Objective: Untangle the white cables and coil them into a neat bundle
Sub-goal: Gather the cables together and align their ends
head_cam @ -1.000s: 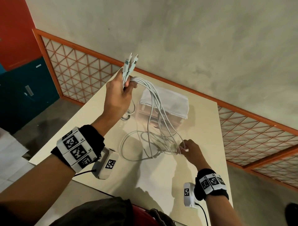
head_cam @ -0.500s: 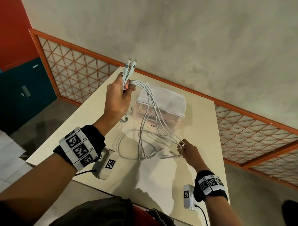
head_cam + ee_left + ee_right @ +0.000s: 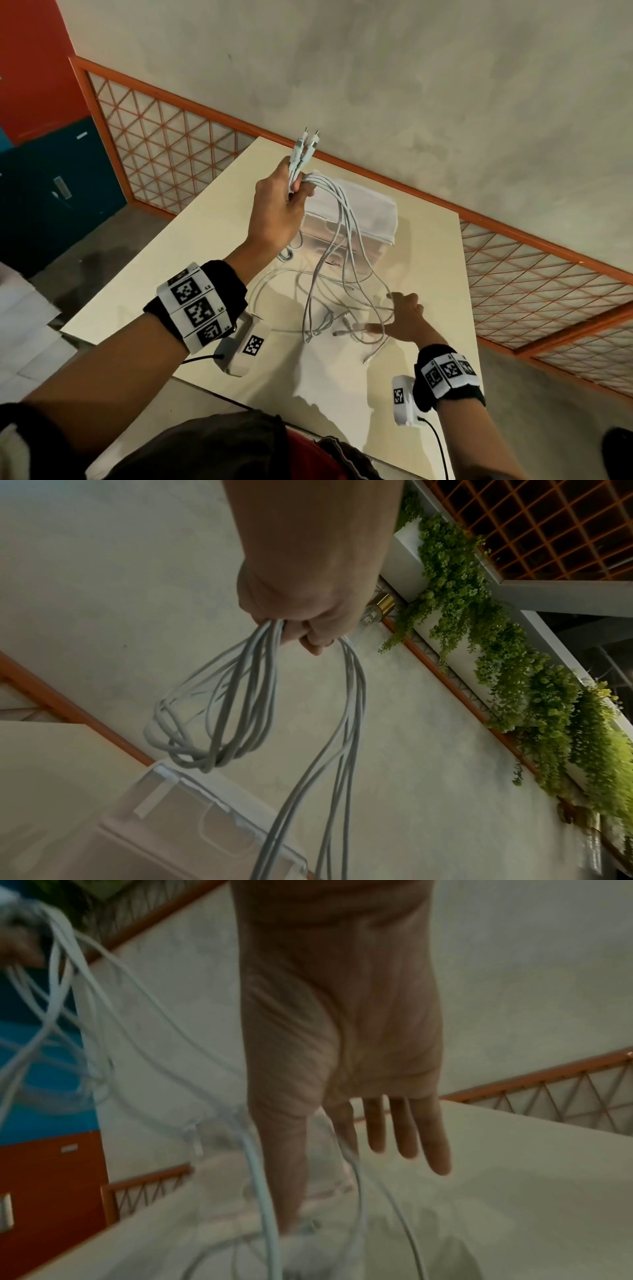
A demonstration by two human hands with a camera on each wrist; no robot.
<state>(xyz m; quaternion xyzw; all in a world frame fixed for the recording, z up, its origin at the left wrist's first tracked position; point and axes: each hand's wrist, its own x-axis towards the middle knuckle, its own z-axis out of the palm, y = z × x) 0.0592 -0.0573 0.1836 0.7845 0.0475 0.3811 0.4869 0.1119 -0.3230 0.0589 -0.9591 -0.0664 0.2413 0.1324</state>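
Table (image 3: 212,219): pale top, carrying a clear lidded box (image 3: 373,212) at the far side. White cables (image 3: 346,240) are held bunched above it, several strands hanging in long loops, lower runs and loose plug ends trailing on the tabletop.

Handling, judged: light, limp, smooth-jacketed; strands likely to slide against one another and snag at crossings. Best taken near the plug ends, where the cable is stiffer; 2 plugs (image 3: 308,140) are seen standing up out of the fist.

Left hand (image 3: 279,205): raised, wrist bent, fingers curled tight around the gathered strands.

Right hand (image 3: 404,318): low over the table, fingers straight and spread among the hanging strands, nothing gripped; thumb extended toward a loose plug end.
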